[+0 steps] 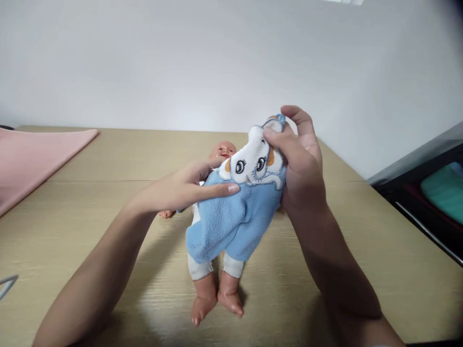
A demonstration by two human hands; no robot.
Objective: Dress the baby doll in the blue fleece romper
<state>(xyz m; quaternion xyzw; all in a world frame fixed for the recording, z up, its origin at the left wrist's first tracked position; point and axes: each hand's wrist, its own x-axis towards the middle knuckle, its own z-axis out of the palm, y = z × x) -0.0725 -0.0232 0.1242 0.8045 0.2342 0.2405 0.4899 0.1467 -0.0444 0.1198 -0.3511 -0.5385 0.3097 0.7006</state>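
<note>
A baby doll (pixel 205 294) in white leggings lies on its back on the table, its feet toward me. Above its body I hold up a small blue fleece romper (pixel 220 217) with a white cartoon animal face on the front. My left hand (pixel 191 185) grips the romper's left edge, thumb on the front and fingers behind. My right hand (pixel 298 149) pinches the upper right end near a strap, thumb on the white patch. The garment hides most of the doll's torso; its head and one hand show past it.
The wooden table (pixel 119 154) runs back to a pale wall. A pink cloth (pixel 32 159) lies at the left. A black-edged object with a green part (pixel 446 193) stands beyond the right edge. A thin white loop (pixel 7 285) shows at the lower left.
</note>
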